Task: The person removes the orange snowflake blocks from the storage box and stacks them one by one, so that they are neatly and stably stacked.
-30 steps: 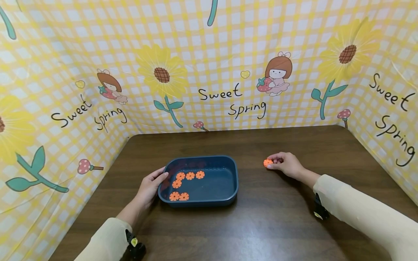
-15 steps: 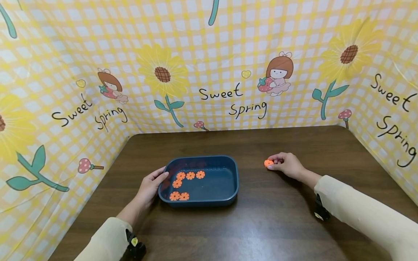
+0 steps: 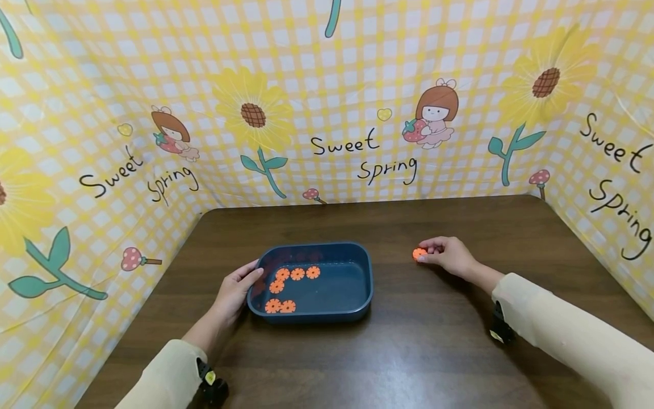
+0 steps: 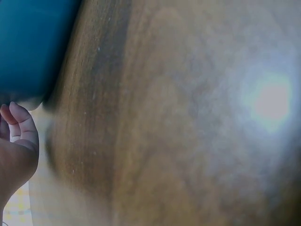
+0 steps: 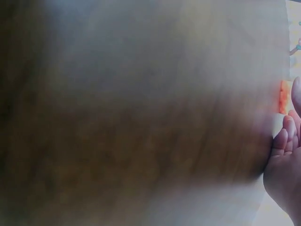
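Note:
A dark blue rectangular tray (image 3: 327,317) with raised walls stands on the table, several orange flower-shaped discs (image 3: 297,274) lying along its left side. My left hand (image 3: 232,292) grips the tray's left end, thumb over the rim and the other fingers mostly hidden beyond the wall. To the right of the tray, my right hand (image 3: 451,257) pinches one more orange flower-shaped disc (image 3: 419,254) between thumb and fingers. In the right wrist view that disc (image 5: 284,97) shows edge-on at the fingertips. The left wrist view has the tray (image 4: 33,47) at its upper left corner, right at my left fingers.
The brown wooden table (image 3: 409,352) reaches back to a yellow checked cloth (image 3: 347,85) hung along the back and both sides. A dark wrist device (image 3: 212,386) is at my left cuff, and another device (image 3: 502,325) at my right.
Both hands keep their holds, the left on the tray and the right on the disc. Only a very slight shift of the whole head view shows.

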Tool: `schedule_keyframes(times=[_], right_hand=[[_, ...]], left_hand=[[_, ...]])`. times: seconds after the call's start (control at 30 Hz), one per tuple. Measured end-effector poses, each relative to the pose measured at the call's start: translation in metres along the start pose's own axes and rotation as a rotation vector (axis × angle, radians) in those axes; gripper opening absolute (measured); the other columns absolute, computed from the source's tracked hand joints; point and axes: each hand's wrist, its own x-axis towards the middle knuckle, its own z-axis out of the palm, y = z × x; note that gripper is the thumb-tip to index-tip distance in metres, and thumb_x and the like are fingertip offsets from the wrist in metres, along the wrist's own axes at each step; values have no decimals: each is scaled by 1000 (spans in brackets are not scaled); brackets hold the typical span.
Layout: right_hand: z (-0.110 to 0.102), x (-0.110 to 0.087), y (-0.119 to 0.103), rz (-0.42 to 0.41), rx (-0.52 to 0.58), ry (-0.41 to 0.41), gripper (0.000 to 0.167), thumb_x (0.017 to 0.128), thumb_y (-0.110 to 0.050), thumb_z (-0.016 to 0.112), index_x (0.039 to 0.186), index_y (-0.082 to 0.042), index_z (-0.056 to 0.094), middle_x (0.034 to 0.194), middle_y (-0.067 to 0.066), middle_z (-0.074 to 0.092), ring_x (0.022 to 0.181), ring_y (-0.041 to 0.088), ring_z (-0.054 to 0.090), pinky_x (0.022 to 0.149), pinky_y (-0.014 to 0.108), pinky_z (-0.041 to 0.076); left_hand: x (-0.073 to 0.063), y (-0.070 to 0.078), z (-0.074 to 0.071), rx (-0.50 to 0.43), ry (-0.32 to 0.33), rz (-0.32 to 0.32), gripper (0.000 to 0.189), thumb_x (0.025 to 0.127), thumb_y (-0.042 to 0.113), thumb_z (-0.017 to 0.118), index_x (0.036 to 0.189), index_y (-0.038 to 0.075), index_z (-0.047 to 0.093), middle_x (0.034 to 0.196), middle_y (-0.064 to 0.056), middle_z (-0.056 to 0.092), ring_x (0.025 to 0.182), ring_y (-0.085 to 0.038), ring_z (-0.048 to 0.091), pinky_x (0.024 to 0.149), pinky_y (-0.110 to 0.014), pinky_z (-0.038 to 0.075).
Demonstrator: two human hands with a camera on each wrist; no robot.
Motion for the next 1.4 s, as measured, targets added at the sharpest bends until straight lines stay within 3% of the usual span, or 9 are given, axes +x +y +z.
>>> schedule_keyframes(times=[0.27,0.43,0.6,1.03,1.4], right_hand=[[-6,2,-6,-7,55,20,34,85,-16,77,112,3,69,85,7,60,74,18,50,58,23,43],[-12,6,-21,-36,91,87,37,85,-18,77,113,4,68,87,8,59,75,18,50,57,21,42],[-9,6,-41,-56,157,91,38,85,-18,78,114,5,67,88,6,60,75,14,51,58,19,43],[18,3,-90,-92,308,41,31,85,-18,77,110,-1,70,90,10,61,76,19,53,62,26,47],[61,4,-137,-154,335,-72,27,87,-12,75,111,-2,70,87,7,61,76,24,52,59,23,44]], left_hand=[[-1,2,1,-4,-8,-7,57,97,32,61,146,8,45,144,-18,46,110,-19,60,85,-28,52],[1,4,2,11,-23,14,58,97,34,62,146,8,45,144,-18,45,114,-23,58,88,-29,52],[2,5,2,9,-19,9,58,96,34,62,145,8,45,144,-18,46,114,-23,58,88,-30,51],[2,3,2,14,-20,16,58,97,32,62,146,7,45,144,-19,46,115,-24,57,86,-29,52],[0,-1,-1,3,-18,19,55,98,30,60,145,6,45,142,-20,47,110,-22,60,85,-28,53]])
